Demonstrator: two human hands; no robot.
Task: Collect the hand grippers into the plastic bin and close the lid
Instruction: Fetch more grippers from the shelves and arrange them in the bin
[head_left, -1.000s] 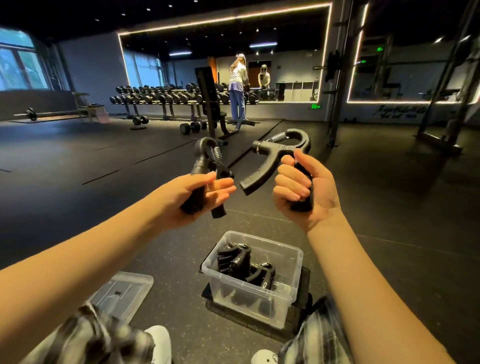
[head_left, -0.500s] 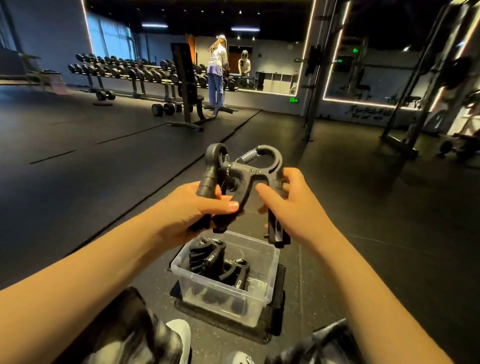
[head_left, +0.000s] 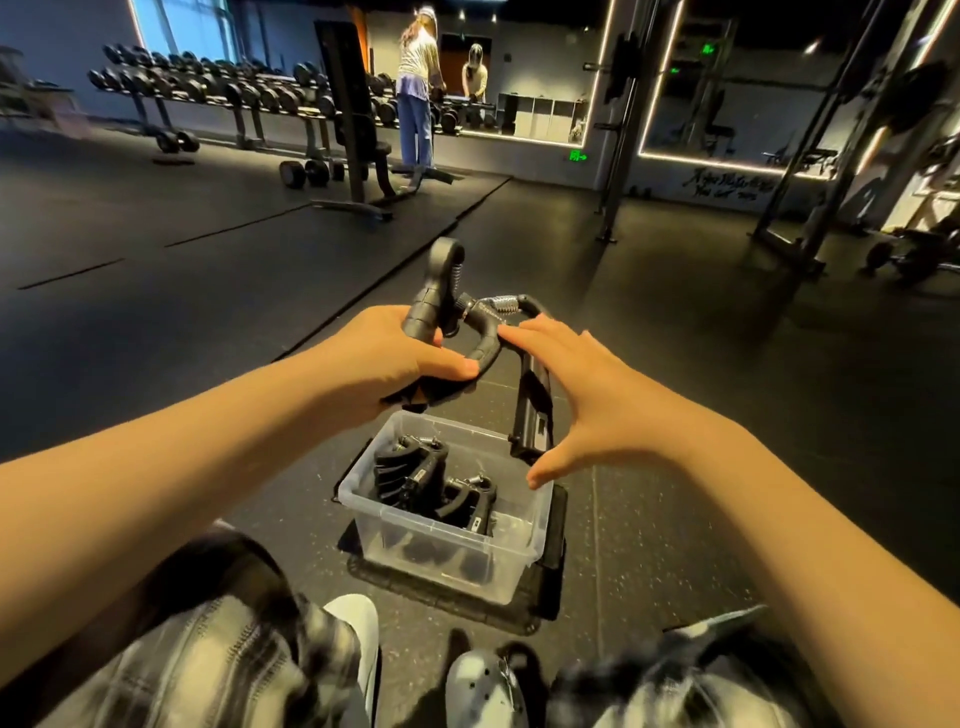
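The floor is dark speckled rubber laid in large mats with seams between them. Near the camera a black pad lies flat on it, and the clear plastic bin stands on that pad (so the bin itself does not touch the floor). Two pale shoes rest just beside the pad's near edge, while well apart, toward the mirror wall, stand a black bench, a long dumbbell rack and a few loose dumbbells.

wall lettering blurred, green sign unreadable
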